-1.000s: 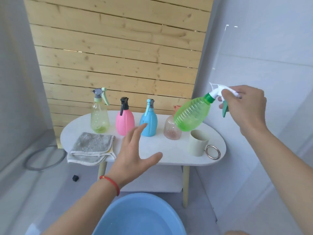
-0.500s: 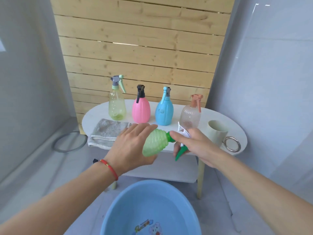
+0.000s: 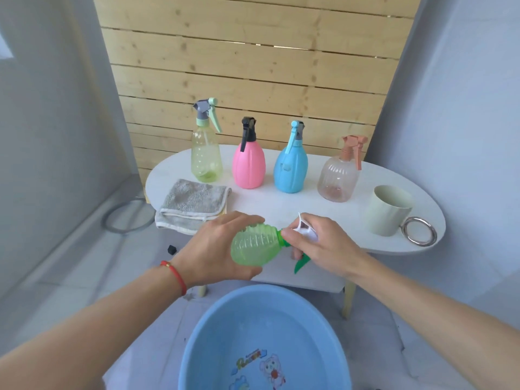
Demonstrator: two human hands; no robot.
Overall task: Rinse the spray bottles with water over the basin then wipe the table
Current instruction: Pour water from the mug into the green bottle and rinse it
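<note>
Two hands: the left hand is wrapping curled fingers round the green bottle; the right hand is pinching its white spray head.
Position: lying sideways, above the basin.
Handling: probably light, thin, squashy plastic; the ribbed belly and neck are looking like the safest holds.
Contents: appearing empty; the table's four bottles are showing little inside.

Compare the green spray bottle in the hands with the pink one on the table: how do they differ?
The green spray bottle lies roughly on its side, off the table; the pink spray bottle stands upright on the table. The green one is see-through with a white head and green trigger; the pink one is opaque with a black head. The left hand and right hand grip the green one; nothing touches the pink one. Both have ribbed, rounded bodies.
</note>
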